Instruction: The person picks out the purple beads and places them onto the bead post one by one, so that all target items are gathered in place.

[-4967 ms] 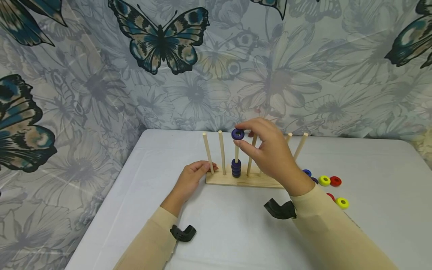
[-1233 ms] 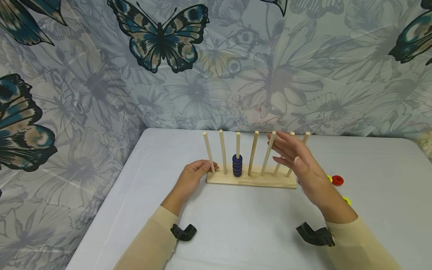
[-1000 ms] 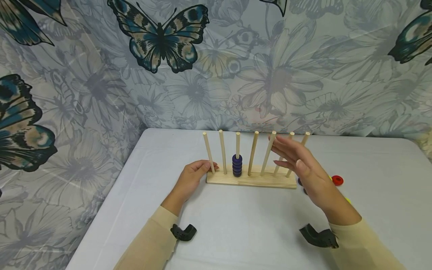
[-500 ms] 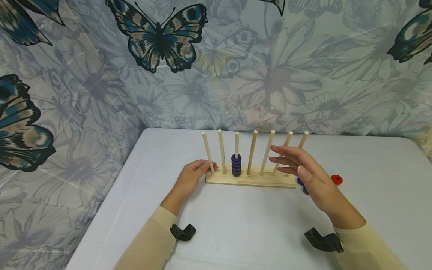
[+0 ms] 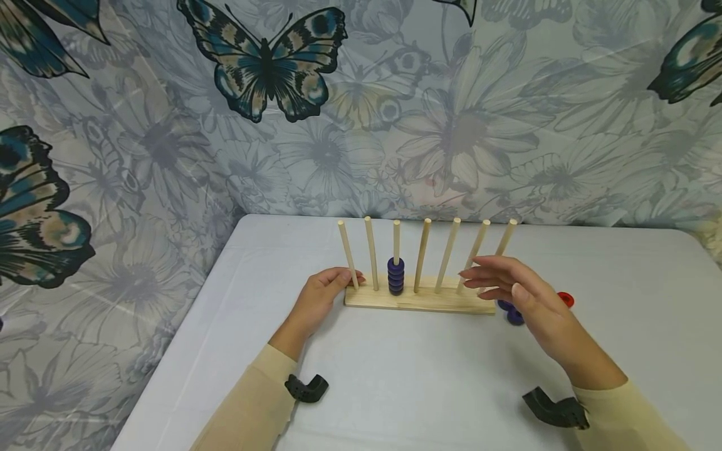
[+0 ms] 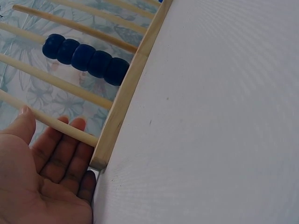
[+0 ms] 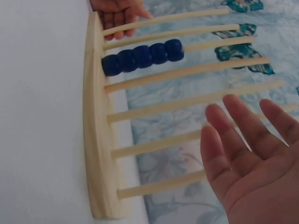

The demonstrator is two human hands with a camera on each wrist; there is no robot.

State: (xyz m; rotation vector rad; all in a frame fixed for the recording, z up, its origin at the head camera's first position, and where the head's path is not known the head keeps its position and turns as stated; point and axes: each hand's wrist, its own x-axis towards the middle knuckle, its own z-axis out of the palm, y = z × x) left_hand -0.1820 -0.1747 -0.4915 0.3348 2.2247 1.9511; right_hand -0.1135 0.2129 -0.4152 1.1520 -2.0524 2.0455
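Note:
A wooden peg rack (image 5: 420,302) stands on the table, its several upright pegs in one row. Dark blue rings (image 5: 396,277) are stacked on the third peg from the left, their holes around the peg. My left hand (image 5: 324,294) holds the rack's left end, with the thumb on the near side of the first peg (image 6: 56,122) and the fingers behind it. Over the rack's right end hovers my right hand (image 5: 524,300), fingers loosely extended and nothing in them. In the right wrist view its palm (image 7: 266,182) shows bare.
Loose dark blue rings (image 5: 514,316) lie just right of the rack, partly hidden by the right hand. A red ring (image 5: 566,299) lies beyond that hand. The white-covered table (image 5: 417,382) backs onto a flower-and-butterfly cloth (image 5: 327,156).
Five seconds ago the right hand pinched a dark blue ring at the third peg's top; that ring now sits on the stack. The hand has released it and drifted right and lower. Left hand unchanged.

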